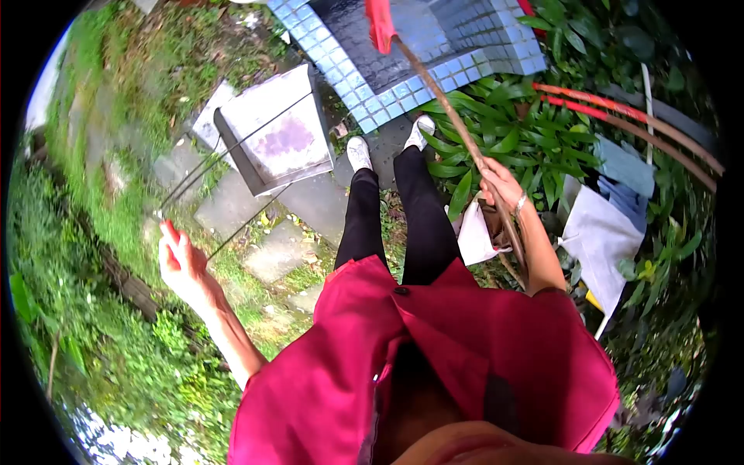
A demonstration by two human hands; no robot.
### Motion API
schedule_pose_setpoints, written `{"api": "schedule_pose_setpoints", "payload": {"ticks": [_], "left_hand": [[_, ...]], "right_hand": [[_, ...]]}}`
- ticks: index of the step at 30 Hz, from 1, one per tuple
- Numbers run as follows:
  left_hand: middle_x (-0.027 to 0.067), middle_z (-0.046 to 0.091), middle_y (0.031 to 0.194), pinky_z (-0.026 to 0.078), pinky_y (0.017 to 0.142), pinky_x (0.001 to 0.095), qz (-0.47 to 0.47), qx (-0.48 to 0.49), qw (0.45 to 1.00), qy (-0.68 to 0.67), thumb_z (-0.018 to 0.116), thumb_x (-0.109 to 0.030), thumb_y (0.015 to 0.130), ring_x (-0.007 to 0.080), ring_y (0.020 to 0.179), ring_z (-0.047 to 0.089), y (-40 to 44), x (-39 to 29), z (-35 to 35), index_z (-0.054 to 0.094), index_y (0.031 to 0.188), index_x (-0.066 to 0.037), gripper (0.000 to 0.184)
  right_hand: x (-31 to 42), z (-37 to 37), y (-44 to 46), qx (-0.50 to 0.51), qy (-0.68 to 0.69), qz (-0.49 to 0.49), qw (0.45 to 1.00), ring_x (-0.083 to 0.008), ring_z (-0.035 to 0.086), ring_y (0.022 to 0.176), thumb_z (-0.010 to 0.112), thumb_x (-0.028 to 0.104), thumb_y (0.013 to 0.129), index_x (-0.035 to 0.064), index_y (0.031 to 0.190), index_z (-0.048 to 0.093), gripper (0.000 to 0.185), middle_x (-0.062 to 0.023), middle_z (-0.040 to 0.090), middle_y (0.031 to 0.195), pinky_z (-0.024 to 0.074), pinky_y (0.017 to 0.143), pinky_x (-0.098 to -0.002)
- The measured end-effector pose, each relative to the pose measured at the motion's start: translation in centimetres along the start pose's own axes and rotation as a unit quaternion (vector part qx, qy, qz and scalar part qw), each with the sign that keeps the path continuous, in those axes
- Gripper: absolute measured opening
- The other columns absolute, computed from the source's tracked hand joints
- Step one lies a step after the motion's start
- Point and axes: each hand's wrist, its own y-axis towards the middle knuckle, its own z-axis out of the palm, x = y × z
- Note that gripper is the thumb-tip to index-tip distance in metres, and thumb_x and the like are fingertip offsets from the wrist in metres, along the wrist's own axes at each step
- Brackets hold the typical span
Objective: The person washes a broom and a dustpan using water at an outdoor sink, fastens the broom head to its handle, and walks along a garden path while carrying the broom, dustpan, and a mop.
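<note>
My left hand (184, 262) is closed on the red handle (170, 231) of a thin metal rod at the left. From there the rods run up to a white metal dustpan (283, 136), which stands on the paving with its tray facing up. In my right hand (501, 186) is a long brown wooden stick (449, 112), slanting from beside my right arm up toward the blue-tiled basin. Red cloth or plastic (380, 27) covers the stick's upper end over the basin. My right fingers wrap round the stick.
A blue-tiled basin (374, 104) is ahead, beyond my white shoes. Leafy plants (511, 128) grow at its right. Red-and-brown poles (620, 116), a white cloth (601, 236) and a white bag (477, 232) are on the right. Stone slabs (280, 249) and grass lie left.
</note>
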Motion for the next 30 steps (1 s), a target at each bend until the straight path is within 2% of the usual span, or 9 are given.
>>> {"api": "schedule_pose_setpoints", "payload": {"ticks": [1,2,3,4,9,17,19,25,30], "left_hand": [[-0.0081,0.033,0.058,0.016,0.044,0.0200,0.000,-0.006,1.000,0.012,0.060,-0.015,0.086,0.0013,0.047,0.023,-0.2,-0.6,0.6,0.054,0.084,-0.007,0.010],[-0.0081,0.034,0.059,0.016,0.044,0.0201,0.003,0.003,1.000,0.012,0.060,-0.015,0.086,0.0011,0.048,0.024,-0.2,-0.7,0.8,0.055,0.085,-0.007,0.010],[-0.0082,0.034,0.059,0.016,0.044,0.0201,0.006,0.014,1.000,0.013,0.060,-0.015,0.086,0.0008,0.048,0.024,-0.1,-0.8,1.0,0.055,0.085,-0.006,0.010],[-0.0076,0.037,0.062,0.017,0.043,0.0195,0.001,0.030,1.000,-0.001,0.060,-0.013,0.086,0.0008,0.048,0.025,-0.2,-1.1,1.3,0.054,0.086,-0.006,0.009],[-0.0071,0.039,0.062,0.015,0.039,0.0175,-0.007,0.045,0.998,-0.038,0.059,-0.008,0.087,0.0002,0.042,0.022,-1.2,-4.9,5.0,0.055,0.099,-0.002,0.014],[-0.0039,0.039,0.066,0.019,0.039,0.0172,-0.078,0.189,0.940,-0.274,0.047,-0.015,0.094,0.0017,0.044,0.021,-2.4,-13.2,15.7,0.044,0.117,0.005,0.030],[-0.0038,0.037,0.065,0.020,0.040,0.0172,-0.064,0.212,0.930,-0.292,0.045,-0.014,0.094,0.0017,0.045,0.024,-2.7,-14.6,19.3,0.045,0.114,0.005,0.027],[-0.0036,0.037,0.065,0.022,0.045,0.0211,0.013,0.203,0.928,-0.311,0.045,-0.014,0.094,0.0037,0.047,0.026,-1.5,-12.8,28.4,0.048,0.101,0.002,0.018],[-0.0015,0.039,0.065,0.025,0.047,0.0224,0.038,0.152,0.911,-0.381,0.045,-0.010,0.092,0.0053,0.048,0.030,-3.6,-11.7,37.7,0.047,0.096,0.000,0.011]], "right_hand": [[-1.7,-2.4,3.1,-0.043,-0.208,-0.068,0.975,-0.0193,0.054,0.047,0.053,0.024,0.088,0.0155,0.125,0.038,0.041,-0.0084,0.055,0.066,0.0437,0.040,-0.0310],[-3.1,-4.7,5.9,-0.169,-0.503,-0.244,0.812,-0.0371,0.062,0.064,0.055,0.023,0.085,0.0147,0.125,0.037,0.045,-0.0228,0.060,0.073,0.0492,0.052,-0.0455],[-0.5,-5.6,7.5,-0.184,-0.557,-0.103,0.803,-0.0465,0.058,0.075,0.054,0.019,0.083,0.0139,0.122,0.037,0.043,-0.0288,0.059,0.081,0.0471,0.062,-0.0535],[1.2,-7.0,9.1,-0.186,-0.562,-0.172,0.788,-0.0451,0.059,0.074,0.051,0.020,0.085,0.0130,0.117,0.039,0.035,-0.0260,0.061,0.081,0.0477,0.065,-0.0528],[11.1,-10.0,9.4,-0.170,-0.697,-0.057,0.694,-0.0389,0.060,0.087,0.049,0.023,0.087,0.0097,0.107,0.051,0.024,-0.0207,0.062,0.093,0.0491,0.074,-0.0490],[15.7,-12.5,5.9,-0.141,-0.736,0.053,0.659,-0.0367,0.060,0.091,0.049,0.020,0.086,0.0092,0.117,0.049,0.032,-0.0185,0.062,0.098,0.0482,0.078,-0.0468],[15.0,-13.2,4.5,-0.240,-0.709,-0.168,0.642,-0.0382,0.056,0.095,0.055,0.015,0.083,0.0118,0.123,0.045,0.042,-0.0180,0.059,0.100,0.0472,0.080,-0.0445],[13.5,-14.4,1.6,-0.175,-0.538,-0.257,0.784,-0.0400,0.057,0.085,0.051,0.014,0.085,0.0141,0.124,0.044,0.039,-0.0193,0.057,0.099,0.0474,0.073,-0.0458],[14.1,-13.9,-0.2,-0.158,-0.486,-0.270,0.816,-0.0362,0.059,0.089,0.053,0.007,0.083,0.0050,0.118,0.051,0.034,-0.0199,0.060,0.103,0.0482,0.077,-0.0383]]}}
